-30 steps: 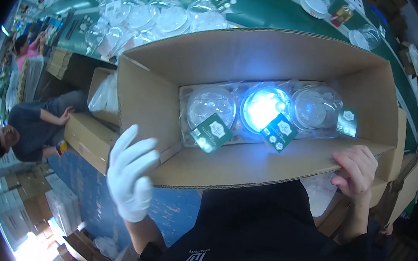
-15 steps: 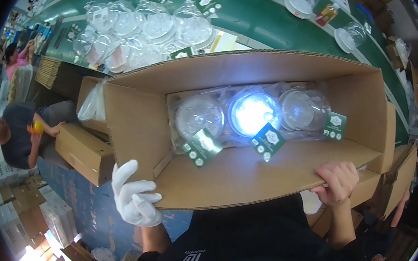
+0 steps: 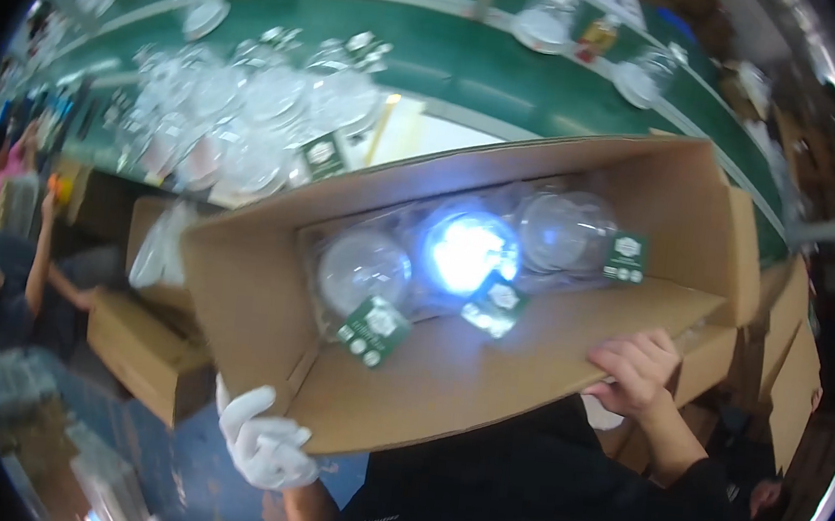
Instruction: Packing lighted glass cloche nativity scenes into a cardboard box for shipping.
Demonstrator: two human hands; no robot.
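A long open cardboard box (image 3: 442,424) is held up in front of my body, tilted so its inside shows. My right hand (image 3: 635,372), bare, grips the box's near edge with the thumb beneath. In a white glove, my left hand (image 3: 267,444) holds the near left corner; its thumb is partly hidden. Inside lie clear round plastic pieces in a row, bedded in clear wrapping: a left one (image 3: 364,273), a brightly glowing middle one (image 3: 471,253) and a right one (image 3: 566,231). Green square tags (image 3: 374,330) hang from them.
Beyond the box runs a green conveyor (image 3: 428,51). Clustered clear pieces (image 3: 262,105) lie at its left, with more at the far right (image 3: 646,77). A co-worker (image 3: 9,271) sits at the left near another carton (image 3: 142,355). Stacked cardboard (image 3: 789,367) stands at the right.
The box and both my hands sit lower and further left in the picture, as the whole view has shifted with some blur. My grip looks the same. The co-worker's arm is raised higher.
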